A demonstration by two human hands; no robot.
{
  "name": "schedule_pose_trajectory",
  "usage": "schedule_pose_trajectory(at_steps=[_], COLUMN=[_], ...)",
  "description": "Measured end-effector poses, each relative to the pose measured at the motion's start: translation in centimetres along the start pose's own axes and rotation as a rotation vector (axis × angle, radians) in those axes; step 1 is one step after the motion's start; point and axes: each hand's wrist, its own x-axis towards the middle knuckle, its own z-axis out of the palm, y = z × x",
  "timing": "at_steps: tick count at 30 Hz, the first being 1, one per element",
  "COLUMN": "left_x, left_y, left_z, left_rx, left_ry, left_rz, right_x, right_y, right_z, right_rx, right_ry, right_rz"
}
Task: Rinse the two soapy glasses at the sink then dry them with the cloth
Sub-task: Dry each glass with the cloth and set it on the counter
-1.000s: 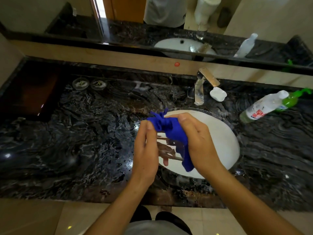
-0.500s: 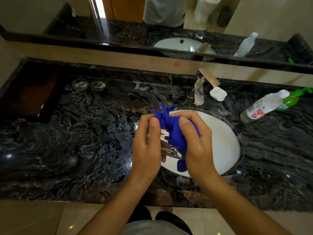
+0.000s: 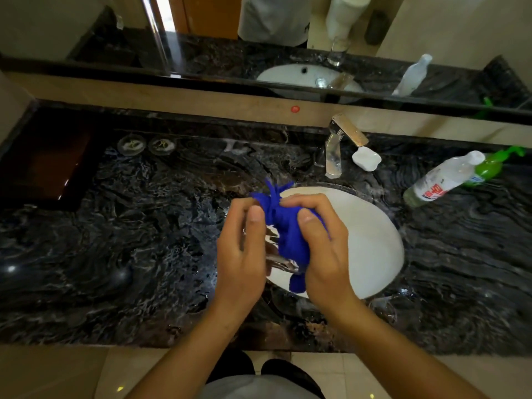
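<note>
Head view shows the dark tabletop [image 3: 138, 254] and, at its 3 o'clock, the white sink [image 3: 374, 243]. Over the sink's 9 o'clock rim the left hand [image 3: 241, 260] holds a clear glass [image 3: 275, 254]. The right hand [image 3: 325, 254] grips the blue cloth [image 3: 290, 240] against it. Rinsing looks done and drying is under way. The second glass's state is unclear.

Bathroom washstand, white oval basin [image 3: 374, 240] set under a dark veined marble counter [image 3: 144, 240], chrome mixer tap [image 3: 334, 156] behind it, white soap dish [image 3: 366, 158] beside the tap, wall mirror [image 3: 259, 38] above the splashback, beige tiled floor [image 3: 57, 370] below.
</note>
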Motion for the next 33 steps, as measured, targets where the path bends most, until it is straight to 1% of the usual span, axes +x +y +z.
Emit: schedule_pose_trajectory(at_steps=[1,2,4,5,6,7,9,11,13,15,16,17,18,19,20,21,22,23,24,25,26,27,29,30,31,33], left_x=[0.2,0.4,0.7,0.6,0.4,0.3,-0.2,-0.4,-0.2,0.3,0.6,0.8,0.8,0.8,0.5,0.3,0.0,-0.1,-0.2,-0.1,-0.1,-0.2,-0.3,-0.3,-0.3,-0.3], left_y=[0.0,0.0,-0.6,-0.7,-0.9,-0.9,-0.9,-0.7,-1.1,-1.6,-2.1,-2.5,-2.7,-2.8,-2.4,-1.7,-1.1,-0.9,-0.7,-0.8,-0.9,-1.1,-1.6,-1.6,-1.7,-1.4], left_z=[0.0,0.0,-0.2,-0.2,-0.2,0.0,0.4,0.5,0.1,-0.8,-1.2,-1.5,-1.7,-1.5,-1.1,-0.3,0.6,1.3,1.8,2.0,1.9,1.7,1.4,1.4,1.5,1.4], left_rx=[-0.047,-0.137,-0.359,-0.407,-0.4,-0.37,-0.289,-0.178,-0.015,0.082,0.138,0.193,0.216,0.216,0.174,0.075,-0.076,-0.26,-0.443,-0.578,-0.651,-0.693,-0.723,-0.711,-0.681,-0.609], left_ry=[0.01,0.03,0.01,-0.013,-0.029,-0.028,0.009,-0.006,-0.067,-0.136,-0.155,-0.166,-0.164,-0.14,-0.087,-0.008,0.078,0.13,0.139,0.127,0.132,0.145,0.161,0.167,0.17,0.156], left_rz=[-0.047,-0.139,-0.356,-0.425,-0.439,-0.401,-0.294,-0.163,0.002,0.105,0.169,0.233,0.259,0.23,0.146,0.005,-0.183,-0.376,-0.55,-0.673,-0.731,-0.746,-0.727,-0.711,-0.692,-0.651], right_x=[-0.2,-0.5,-0.7,-0.5,-0.2,0.0,0.0,-0.7,-1.2,-0.9,-0.7,-0.6,-0.5,-0.6,-0.7,-1.0,-1.3,-1.7,-2.1,-2.4,-2.6,-2.7,-2.6,-2.4,-2.1,-1.4], right_y=[0.0,0.1,0.4,0.5,0.7,1.0,1.3,1.2,0.8,-0.2,-0.3,-0.5,-0.5,-0.3,-0.2,-0.1,0.1,0.2,0.6,1.1,1.5,1.6,1.8,1.6,1.1,0.2], right_z=[0.1,0.1,-0.6,-1.0,-1.4,-1.8,-2.0,-1.5,-0.7,-0.1,-0.1,-0.1,-0.1,-0.2,-0.2,-0.1,0.0,0.2,0.4,0.5,0.6,0.5,0.0,-0.3,-0.6,-1.0], right_rx=[-0.06,-0.154,-0.348,-0.403,-0.428,-0.435,-0.366,-0.211,0.018,0.28,0.42,0.527,0.571,0.563,0.523,0.461,0.357,0.188,-0.003,-0.171,-0.294,-0.375,-0.459,-0.458,-0.42,-0.268], right_ry=[0.001,-0.015,-0.088,-0.141,-0.183,-0.199,-0.147,-0.052,0.027,0.092,0.09,0.089,0.095,0.119,0.174,0.22,0.24,0.24,0.22,0.187,0.139,0.084,-0.034,-0.083,-0.123,-0.175], right_rz=[-0.039,-0.142,-0.464,-0.597,-0.66,-0.666,-0.541,-0.318,-0.009,0.358,0.546,0.676,0.726,0.702,0.628,0.517,0.378,0.229,0.089,-0.02,-0.098,-0.155,-0.21,-0.173,-0.092,0.11])
